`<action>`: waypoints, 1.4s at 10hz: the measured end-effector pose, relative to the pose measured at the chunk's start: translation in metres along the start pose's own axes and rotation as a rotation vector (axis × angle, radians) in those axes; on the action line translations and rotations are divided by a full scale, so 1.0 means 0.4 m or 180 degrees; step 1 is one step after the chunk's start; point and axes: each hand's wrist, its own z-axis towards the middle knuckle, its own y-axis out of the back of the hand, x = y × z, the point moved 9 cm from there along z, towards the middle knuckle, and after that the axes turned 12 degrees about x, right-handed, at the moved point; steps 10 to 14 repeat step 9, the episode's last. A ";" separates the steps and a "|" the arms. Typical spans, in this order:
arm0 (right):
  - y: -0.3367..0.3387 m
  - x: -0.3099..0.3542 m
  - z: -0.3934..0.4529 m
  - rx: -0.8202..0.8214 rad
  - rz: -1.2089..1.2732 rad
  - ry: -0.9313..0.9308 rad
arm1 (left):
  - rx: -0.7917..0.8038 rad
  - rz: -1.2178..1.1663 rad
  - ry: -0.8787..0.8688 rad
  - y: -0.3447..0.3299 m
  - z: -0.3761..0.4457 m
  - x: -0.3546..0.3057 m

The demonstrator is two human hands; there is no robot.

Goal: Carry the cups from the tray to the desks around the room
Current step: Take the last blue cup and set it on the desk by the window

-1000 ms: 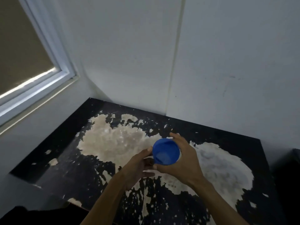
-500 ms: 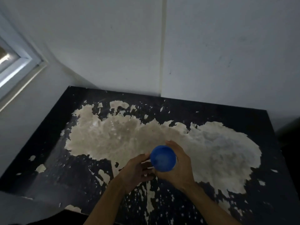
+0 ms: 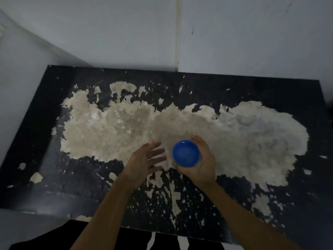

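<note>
A blue cup (image 3: 186,153) is seen from above, upright, over the middle of a black desk (image 3: 270,91) whose top is worn to a large pale patch. My right hand (image 3: 202,164) wraps around the cup from the right and from below. My left hand (image 3: 147,159) is just left of the cup, fingers spread, a small gap between it and the cup. Whether the cup's base touches the desk is hidden.
The desk stands in a corner, white walls (image 3: 252,37) behind it and to its left. Its front edge (image 3: 162,230) is close to my body. The room is dim.
My left hand has let go of the cup and opened to the left. The view has tilted down, and the window has left the frame.
</note>
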 end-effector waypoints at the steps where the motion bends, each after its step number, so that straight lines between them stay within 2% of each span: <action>1: -0.003 0.004 -0.001 -0.0082 -0.0016 0.0091 | -0.0014 -0.0055 -0.0123 0.018 0.001 -0.014; 4: 0.003 0.001 -0.014 -0.0157 -0.0110 0.0147 | -0.0030 0.0058 -0.0119 0.037 -0.019 -0.002; 5: 0.001 -0.004 -0.017 -0.0121 -0.0107 0.0118 | -0.0165 0.0107 -0.0145 0.041 -0.022 0.009; 6: -0.004 0.002 -0.012 -0.0008 -0.0066 0.0069 | -0.0541 0.0312 -0.0209 0.058 -0.025 0.009; 9: 0.011 0.015 -0.047 0.0421 -0.0526 -0.0080 | -0.0879 0.0864 -0.0593 0.028 -0.066 -0.042; 14: 0.011 0.015 -0.047 0.0421 -0.0526 -0.0080 | -0.0879 0.0864 -0.0593 0.028 -0.066 -0.042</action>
